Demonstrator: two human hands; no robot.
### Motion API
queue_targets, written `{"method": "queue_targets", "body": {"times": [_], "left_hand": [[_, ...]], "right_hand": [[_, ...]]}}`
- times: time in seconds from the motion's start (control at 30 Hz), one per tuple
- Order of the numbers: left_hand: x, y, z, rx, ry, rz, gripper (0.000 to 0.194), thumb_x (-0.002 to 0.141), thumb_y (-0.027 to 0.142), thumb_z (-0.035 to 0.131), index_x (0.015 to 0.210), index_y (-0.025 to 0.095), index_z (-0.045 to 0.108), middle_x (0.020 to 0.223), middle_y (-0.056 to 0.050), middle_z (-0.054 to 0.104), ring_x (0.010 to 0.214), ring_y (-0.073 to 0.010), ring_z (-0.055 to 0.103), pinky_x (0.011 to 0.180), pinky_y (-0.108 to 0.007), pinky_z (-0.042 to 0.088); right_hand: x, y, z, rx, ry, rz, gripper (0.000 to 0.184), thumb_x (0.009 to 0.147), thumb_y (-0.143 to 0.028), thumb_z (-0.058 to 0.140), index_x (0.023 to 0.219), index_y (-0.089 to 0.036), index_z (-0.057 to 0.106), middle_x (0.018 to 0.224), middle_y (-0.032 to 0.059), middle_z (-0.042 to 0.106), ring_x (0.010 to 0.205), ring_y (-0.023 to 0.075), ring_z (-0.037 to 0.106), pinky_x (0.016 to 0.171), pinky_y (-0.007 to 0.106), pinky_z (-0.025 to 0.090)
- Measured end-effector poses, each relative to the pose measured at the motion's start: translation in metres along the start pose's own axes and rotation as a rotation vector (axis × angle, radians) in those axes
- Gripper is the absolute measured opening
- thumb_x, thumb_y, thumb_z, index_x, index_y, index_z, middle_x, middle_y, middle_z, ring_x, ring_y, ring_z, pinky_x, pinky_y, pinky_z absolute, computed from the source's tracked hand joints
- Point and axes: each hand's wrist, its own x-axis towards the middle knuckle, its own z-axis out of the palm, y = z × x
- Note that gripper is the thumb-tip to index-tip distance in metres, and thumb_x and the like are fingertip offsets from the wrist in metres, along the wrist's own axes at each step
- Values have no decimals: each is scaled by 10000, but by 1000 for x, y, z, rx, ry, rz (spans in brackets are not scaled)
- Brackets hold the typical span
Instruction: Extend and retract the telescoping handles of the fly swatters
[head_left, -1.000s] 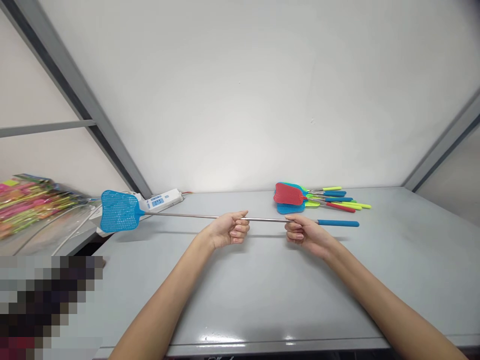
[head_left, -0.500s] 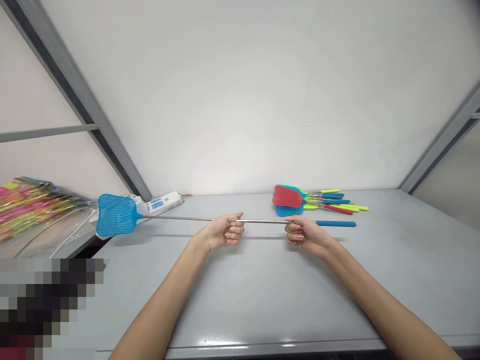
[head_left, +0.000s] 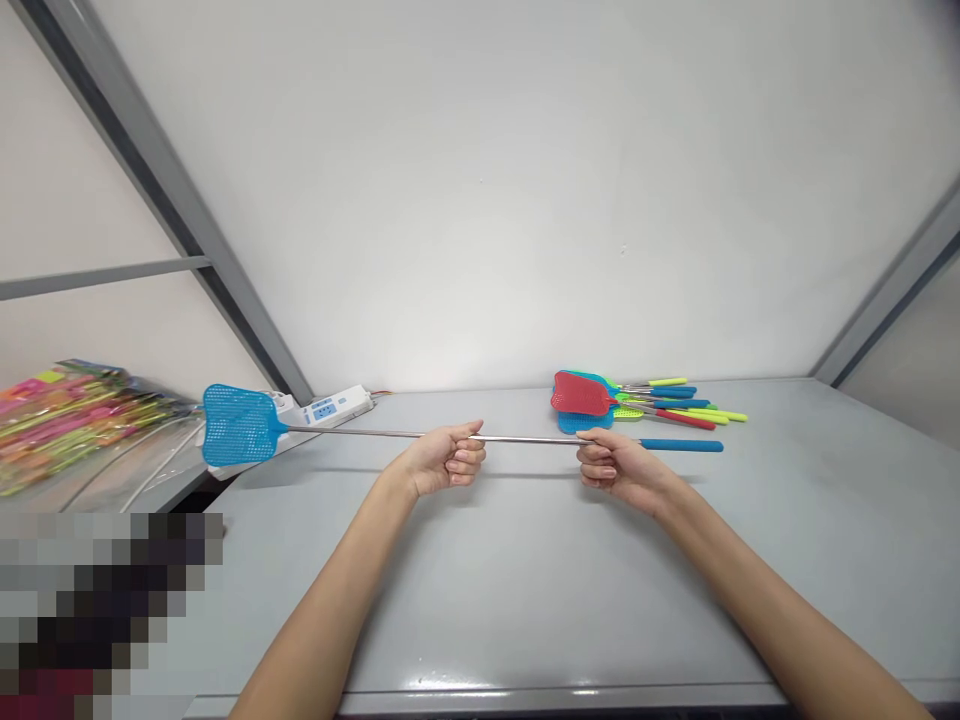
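Note:
My left hand (head_left: 450,460) and my right hand (head_left: 619,472) both close around the thin metal shaft (head_left: 390,433) of a blue plastic fly swatter, which I hold level above the grey table. Its mesh head (head_left: 240,425) sticks out to the left, beyond my left hand. The blue handle grip (head_left: 681,445) extends to the right of my right hand. Behind my right hand, a loose pile of swatters (head_left: 581,395) with red, blue and green heads lies on the table.
The grey metal table (head_left: 525,600) runs back to a white wall. A white power strip (head_left: 326,408) sits at its back left corner. Packaged colourful swatters (head_left: 82,425) lie on a lower surface to the left. A pixelated patch (head_left: 90,610) covers the bottom left.
My hands have drawn slightly farther apart along the shaft, and the swatter stays level. The view has shifted a little.

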Motion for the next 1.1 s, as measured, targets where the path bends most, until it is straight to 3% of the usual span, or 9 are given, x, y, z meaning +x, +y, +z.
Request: {"method": "queue_targets", "body": {"times": [0.47,0.63,1.1], "left_hand": [[0,-9,12,76,60,98,407,768,360,476,483,173,253,472,67,187,365,-37,189,361,-184,213],[1,-17,23,229,111,200,429,725,450,505,506,171,264,486,66,215,398,-43,187,407,-192,230],[3,-25,35,441,197,379,412,722,461,484,501,174,290,481,65,219,433,-59,156,431,-207,227]], "right_hand": [[-3,-1,-5,-33,0,-14,418,707,-310,558,490,-185,224,514,-66,164,408,53,154,475,255,277],[-5,1,-6,-25,-22,1,421,723,-340,537,484,-181,229,515,-63,156,406,54,166,479,258,278],[5,17,-4,104,-74,15,407,739,-343,484,460,-180,237,473,-67,166,400,65,183,473,248,275]]}}
